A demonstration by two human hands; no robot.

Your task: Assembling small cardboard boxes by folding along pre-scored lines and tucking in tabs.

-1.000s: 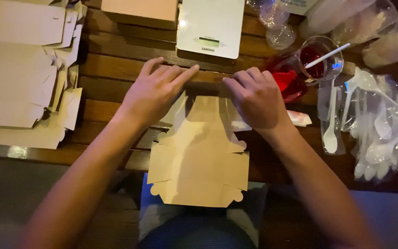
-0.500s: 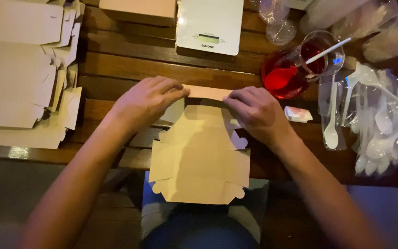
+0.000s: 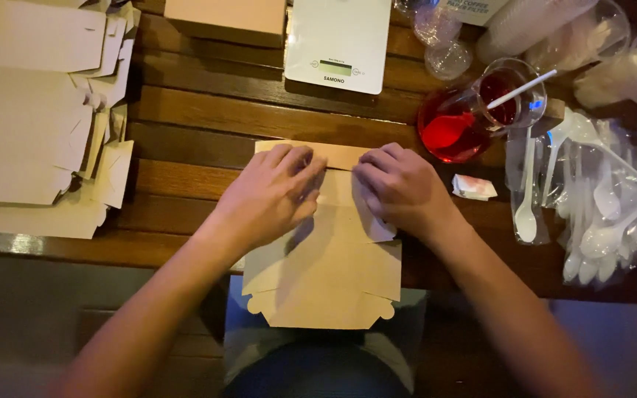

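Observation:
A flat brown cardboard box blank (image 3: 333, 273) lies on the wooden table, its near end hanging over the table's front edge. My left hand (image 3: 270, 195) presses down on the blank's far left part, fingers curled over a folded flap (image 3: 340, 153). My right hand (image 3: 399, 188) presses on the far right part, fingertips close to those of the left. Both hands rest on the cardboard, side by side and almost touching.
A stack of flat box blanks (image 3: 31, 118) lies at the left. A white kitchen scale (image 3: 337, 44) and a closed brown box (image 3: 219, 18) stand at the back. At the right are a glass of red liquid (image 3: 473, 118), white plastic spoons (image 3: 591, 191) in bags and a small sachet (image 3: 473, 187).
Both hands slid toward me along the blank, from its far edge onto the flap. The far flap now lies folded flat and shows beyond my fingers.

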